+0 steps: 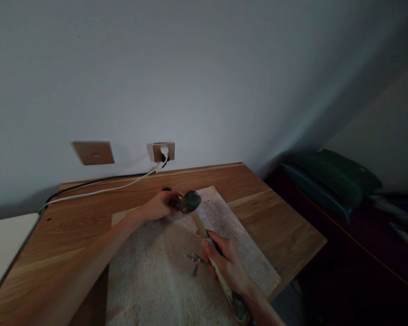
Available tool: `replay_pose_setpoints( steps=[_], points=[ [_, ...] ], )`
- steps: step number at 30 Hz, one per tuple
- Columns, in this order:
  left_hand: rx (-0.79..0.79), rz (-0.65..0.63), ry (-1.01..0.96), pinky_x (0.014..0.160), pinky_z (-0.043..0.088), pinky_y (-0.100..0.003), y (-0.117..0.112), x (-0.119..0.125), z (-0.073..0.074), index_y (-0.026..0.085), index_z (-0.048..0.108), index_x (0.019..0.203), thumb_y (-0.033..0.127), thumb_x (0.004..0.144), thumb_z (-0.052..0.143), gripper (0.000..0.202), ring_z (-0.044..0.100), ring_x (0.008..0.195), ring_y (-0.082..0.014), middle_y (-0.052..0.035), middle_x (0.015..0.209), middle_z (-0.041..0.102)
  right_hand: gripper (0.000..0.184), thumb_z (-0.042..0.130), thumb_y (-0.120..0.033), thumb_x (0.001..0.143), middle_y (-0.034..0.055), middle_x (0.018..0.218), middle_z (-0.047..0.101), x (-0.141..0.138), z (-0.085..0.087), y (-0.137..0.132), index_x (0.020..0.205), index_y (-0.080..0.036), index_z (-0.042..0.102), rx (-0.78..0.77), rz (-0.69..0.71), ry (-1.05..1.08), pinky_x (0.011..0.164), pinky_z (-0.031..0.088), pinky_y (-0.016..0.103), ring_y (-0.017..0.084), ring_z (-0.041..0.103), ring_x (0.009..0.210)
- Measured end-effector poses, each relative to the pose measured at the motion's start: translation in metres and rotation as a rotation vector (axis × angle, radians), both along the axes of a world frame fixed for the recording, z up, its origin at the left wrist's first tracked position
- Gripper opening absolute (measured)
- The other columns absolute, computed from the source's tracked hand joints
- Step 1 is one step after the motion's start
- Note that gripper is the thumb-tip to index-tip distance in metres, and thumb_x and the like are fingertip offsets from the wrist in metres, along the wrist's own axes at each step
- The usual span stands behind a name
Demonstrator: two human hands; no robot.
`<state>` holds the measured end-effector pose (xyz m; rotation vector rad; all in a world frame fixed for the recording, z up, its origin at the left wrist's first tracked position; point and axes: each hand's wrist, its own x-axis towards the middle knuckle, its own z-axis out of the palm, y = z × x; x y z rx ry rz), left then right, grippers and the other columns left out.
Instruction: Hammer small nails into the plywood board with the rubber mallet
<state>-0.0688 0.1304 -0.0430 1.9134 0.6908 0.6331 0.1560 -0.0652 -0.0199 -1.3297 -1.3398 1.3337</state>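
My right hand (224, 258) is wrapped round the wooden handle of a hammer (199, 224). Its dark round head (190, 202) is raised beside the fingers of my left hand (159, 206). Those fingers are pinched together near the far edge of a pale, worn board (149, 262). The hammer head partly covers the fingertips, so whatever they pinch is hidden. Several loose nails (195, 259) lie on the board, just left of my right hand.
Beneath the board is a wooden table (258, 208) against the wall. A white cable (115, 189) and a black one run along its back to a wall socket (163, 152). A white surface (8, 244) stands at left; cushions (329, 176) lie on a dark red bed or seat at right.
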Motion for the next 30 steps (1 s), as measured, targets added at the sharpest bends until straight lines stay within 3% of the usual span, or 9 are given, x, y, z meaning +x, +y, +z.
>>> replay_pose_setpoints(
  steps=[3, 7, 12, 15, 19, 23, 30],
  points=[
    [0.026, 0.016, 0.05, 0.072, 0.05, -0.027, -0.004, 0.001, 0.004, 0.017, 0.07, 0.11, 0.027, 0.077, 0.076, 0.035, 0.066, 0.078, -0.0173, -0.0014, 0.087, 0.073, 0.053, 0.062, -0.072, 0.097, -0.0066, 0.063, 0.052, 0.001, -0.002, 0.0, 0.085, -0.02, 0.065, 0.005, -0.012, 0.019, 0.037, 0.033, 0.019, 0.006, 0.044, 0.038],
    [0.058, 0.019, 0.098, 0.07, 0.048, -0.026, -0.007, -0.001, 0.014, 0.019, 0.067, 0.103, 0.03, 0.078, 0.073, 0.028, 0.062, 0.074, -0.0153, 0.0006, 0.086, 0.069, 0.052, 0.063, -0.069, 0.098, -0.0068, 0.065, 0.055, 0.004, -0.002, -0.002, 0.106, -0.018, 0.07, 0.032, -0.049, 0.059, 0.037, 0.036, 0.018, 0.006, 0.045, 0.038],
    [0.261, 0.064, 0.304, 0.071, 0.046, -0.03, -0.015, -0.001, 0.043, 0.02, 0.063, 0.094, 0.032, 0.075, 0.072, 0.025, 0.06, 0.078, -0.0184, -0.0016, 0.09, 0.063, 0.058, 0.063, -0.07, 0.097, -0.0071, 0.067, 0.055, 0.005, -0.002, -0.004, 0.12, -0.017, 0.068, 0.052, -0.149, 0.096, 0.035, 0.037, 0.018, 0.006, 0.044, 0.038],
    [0.353, -0.066, 0.391, 0.069, 0.043, -0.031, -0.034, 0.005, 0.067, 0.02, 0.061, 0.085, 0.032, 0.081, 0.068, 0.014, 0.058, 0.077, -0.019, -0.0019, 0.086, 0.063, 0.055, 0.064, -0.071, 0.096, -0.007, 0.066, 0.054, 0.005, -0.004, -0.004, 0.111, -0.018, 0.068, 0.053, -0.205, 0.108, 0.036, 0.037, 0.017, 0.006, 0.044, 0.039],
    [0.328, -0.296, 0.481, 0.066, 0.041, -0.029, -0.072, 0.019, 0.089, 0.021, 0.059, 0.078, 0.016, 0.074, 0.066, 0.009, 0.06, 0.074, -0.0171, 0.0015, 0.079, 0.064, 0.053, 0.066, -0.072, 0.094, -0.0075, 0.061, 0.053, 0.005, -0.007, -0.002, 0.094, -0.019, 0.065, 0.045, -0.257, 0.105, 0.036, 0.038, 0.017, 0.006, 0.045, 0.04],
    [0.432, -0.378, 0.627, 0.067, 0.046, -0.031, -0.098, 0.031, 0.085, 0.021, 0.064, 0.082, 0.019, 0.073, 0.075, 0.014, 0.066, 0.079, -0.0214, -0.0014, 0.085, 0.069, 0.055, 0.067, -0.075, 0.092, -0.0081, 0.057, 0.051, 0.005, -0.008, 0.0, 0.092, -0.019, 0.065, 0.043, -0.277, 0.088, 0.036, 0.038, 0.017, 0.007, 0.045, 0.039],
    [0.629, -0.362, 0.716, 0.073, 0.055, -0.034, -0.106, 0.039, 0.068, 0.019, 0.069, 0.094, 0.005, 0.079, 0.065, 0.021, 0.074, 0.085, -0.0255, -0.0069, 0.089, 0.076, 0.06, 0.066, -0.074, 0.093, -0.0086, 0.06, 0.05, 0.006, -0.008, -0.001, 0.113, -0.018, 0.07, 0.041, -0.285, 0.08, 0.036, 0.039, 0.017, 0.007, 0.046, 0.038]
  ],
)
